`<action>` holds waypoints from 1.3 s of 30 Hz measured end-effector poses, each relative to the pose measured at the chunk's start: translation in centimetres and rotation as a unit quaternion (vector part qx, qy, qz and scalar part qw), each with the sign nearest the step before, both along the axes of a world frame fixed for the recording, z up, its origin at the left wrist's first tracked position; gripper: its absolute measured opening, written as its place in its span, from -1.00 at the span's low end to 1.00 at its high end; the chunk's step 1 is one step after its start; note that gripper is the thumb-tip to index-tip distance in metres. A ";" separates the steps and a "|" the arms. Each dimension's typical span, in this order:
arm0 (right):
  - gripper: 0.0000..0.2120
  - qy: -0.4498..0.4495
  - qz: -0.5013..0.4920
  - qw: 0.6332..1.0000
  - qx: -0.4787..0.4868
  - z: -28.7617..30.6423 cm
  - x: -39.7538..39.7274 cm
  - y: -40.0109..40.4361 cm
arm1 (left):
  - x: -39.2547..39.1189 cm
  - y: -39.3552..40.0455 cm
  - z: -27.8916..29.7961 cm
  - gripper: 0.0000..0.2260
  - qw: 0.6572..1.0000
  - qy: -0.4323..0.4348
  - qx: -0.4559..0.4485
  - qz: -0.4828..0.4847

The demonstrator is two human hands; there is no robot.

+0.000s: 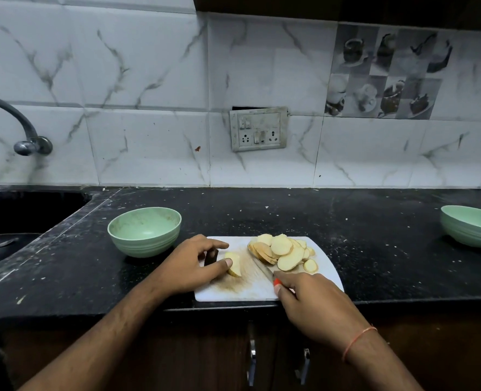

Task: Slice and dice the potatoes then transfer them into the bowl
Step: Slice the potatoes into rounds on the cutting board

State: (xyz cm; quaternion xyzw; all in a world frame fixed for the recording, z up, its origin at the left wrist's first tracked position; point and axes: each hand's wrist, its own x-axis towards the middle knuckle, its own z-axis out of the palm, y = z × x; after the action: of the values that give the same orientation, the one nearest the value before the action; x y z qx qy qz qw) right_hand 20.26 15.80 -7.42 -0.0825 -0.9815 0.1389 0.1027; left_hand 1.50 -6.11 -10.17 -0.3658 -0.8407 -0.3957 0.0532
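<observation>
A white cutting board (327,265) lies at the counter's front edge. On its left part my left hand (194,265) pinches a small stack of potato slices (234,265) between thumb and fingers. A pile of round potato slices (283,251) fills the board's far right part. My right hand (312,303) grips a knife by its red handle (277,283). Its blade (259,265) lies flat on the board and points toward the pile. A light green bowl (144,231) stands just left of the board and looks to hold nothing.
A second green bowl (472,225) sits at the far right of the black counter (375,235). A dark sink (10,230) with a wall tap (22,128) is at the left. A switch and socket plate (258,128) is on the tiled wall. Cabinet handles (252,359) hang below.
</observation>
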 end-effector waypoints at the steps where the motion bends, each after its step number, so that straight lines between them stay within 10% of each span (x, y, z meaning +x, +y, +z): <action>1: -0.70 0.000 0.007 1.000 -0.014 0.1 -0.1 -0.1 | -0.1 -0.2 -0.1 -0.64 1.000 -0.007 -0.002 -0.009; 21: -0.71 -0.016 -0.059 0.990 0.123 1.4 -0.8 -0.9 | 0.6 0.1 0.0 -0.51 0.999 -0.036 -0.014 0.024; 39: -0.73 0.008 -0.019 1.000 0.009 1.9 0.5 -3.2 | 0.0 -0.1 -0.4 -0.62 0.997 -0.074 0.012 0.017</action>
State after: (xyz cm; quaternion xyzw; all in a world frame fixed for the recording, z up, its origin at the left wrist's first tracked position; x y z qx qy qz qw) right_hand 20.75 12.64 -5.50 -0.0994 -0.9801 0.1291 0.1138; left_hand 1.45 -6.25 -10.56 -0.3200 -0.8436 -0.4312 0.0018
